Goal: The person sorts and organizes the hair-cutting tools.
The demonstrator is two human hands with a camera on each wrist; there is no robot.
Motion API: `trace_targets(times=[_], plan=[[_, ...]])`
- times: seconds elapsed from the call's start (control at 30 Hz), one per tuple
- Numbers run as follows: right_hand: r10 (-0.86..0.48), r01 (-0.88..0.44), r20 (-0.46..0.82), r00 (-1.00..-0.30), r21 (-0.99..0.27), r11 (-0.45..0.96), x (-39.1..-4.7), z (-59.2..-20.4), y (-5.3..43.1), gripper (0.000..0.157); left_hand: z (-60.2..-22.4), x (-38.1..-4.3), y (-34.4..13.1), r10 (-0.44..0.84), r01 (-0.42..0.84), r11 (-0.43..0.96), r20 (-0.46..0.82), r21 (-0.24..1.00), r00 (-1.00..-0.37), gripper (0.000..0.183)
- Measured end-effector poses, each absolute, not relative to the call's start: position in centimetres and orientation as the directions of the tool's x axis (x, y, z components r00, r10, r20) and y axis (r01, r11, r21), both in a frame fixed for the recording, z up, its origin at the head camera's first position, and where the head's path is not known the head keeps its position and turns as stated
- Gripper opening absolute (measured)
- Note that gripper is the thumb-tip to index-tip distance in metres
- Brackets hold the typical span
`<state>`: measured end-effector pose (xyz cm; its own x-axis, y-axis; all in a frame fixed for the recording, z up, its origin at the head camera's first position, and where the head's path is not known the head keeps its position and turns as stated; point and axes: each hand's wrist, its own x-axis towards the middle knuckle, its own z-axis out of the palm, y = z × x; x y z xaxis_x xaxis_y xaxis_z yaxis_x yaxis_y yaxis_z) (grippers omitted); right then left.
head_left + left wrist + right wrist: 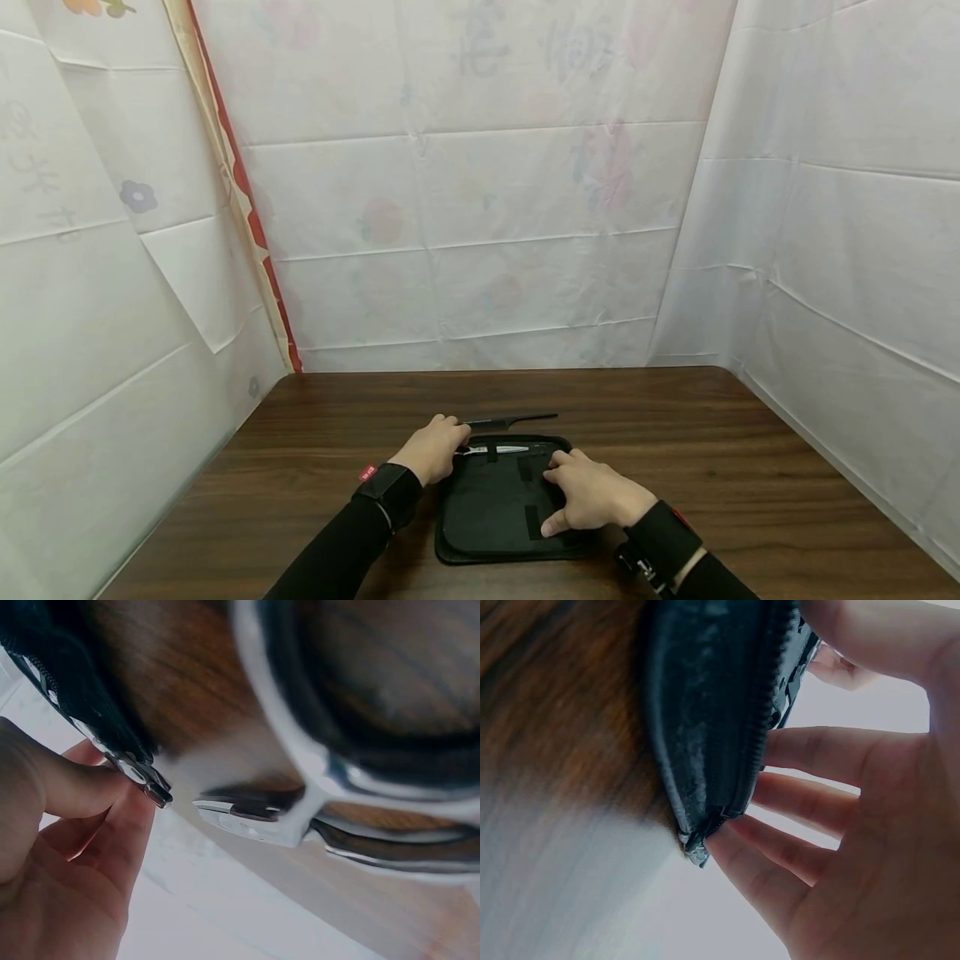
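A flat black zip case [487, 508] lies on the wooden table, with a strap across its upper part. Under that strap sits a silver pair of scissors [512, 449]. At the case's upper left corner, my left hand [429, 450] pinches the silver end between thumb and fingers. My right hand [596, 492] spreads over the case's right side, its thumb resting on the surface. In the right wrist view its nearly straight fingers [810, 754] touch the zipped edge. Scissor handles with silver rings [319, 761] appear large in the left wrist view; my left arm hides them in the head view.
Just beyond the case lies a black tail comb [510, 422]. The brown wooden table [637, 417] extends around the case. White sheets [465, 192] hang behind the table and along both sides.
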<state>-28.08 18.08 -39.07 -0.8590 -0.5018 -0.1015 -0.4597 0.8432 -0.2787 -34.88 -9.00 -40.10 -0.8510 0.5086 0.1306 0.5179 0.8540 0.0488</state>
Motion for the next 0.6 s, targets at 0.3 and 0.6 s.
trace_targets(times=[0.3, 0.6], plan=[[-0.503, -0.462, -0.099, -0.858, -0.279, 0.842, -28.12, -39.04, 18.06, 0.076, -40.29, -34.98, -9.01, 0.519, 0.529, 0.847, 0.134, 0.052, -0.844, 0.029], [-0.503, -0.461, -0.103, -0.858, -0.277, 0.843, -28.09, -39.03, 18.05, 0.076, -40.21, -35.00, -8.88, 0.517, 0.526, 0.848, 0.120, 0.060, -0.847, 0.028]])
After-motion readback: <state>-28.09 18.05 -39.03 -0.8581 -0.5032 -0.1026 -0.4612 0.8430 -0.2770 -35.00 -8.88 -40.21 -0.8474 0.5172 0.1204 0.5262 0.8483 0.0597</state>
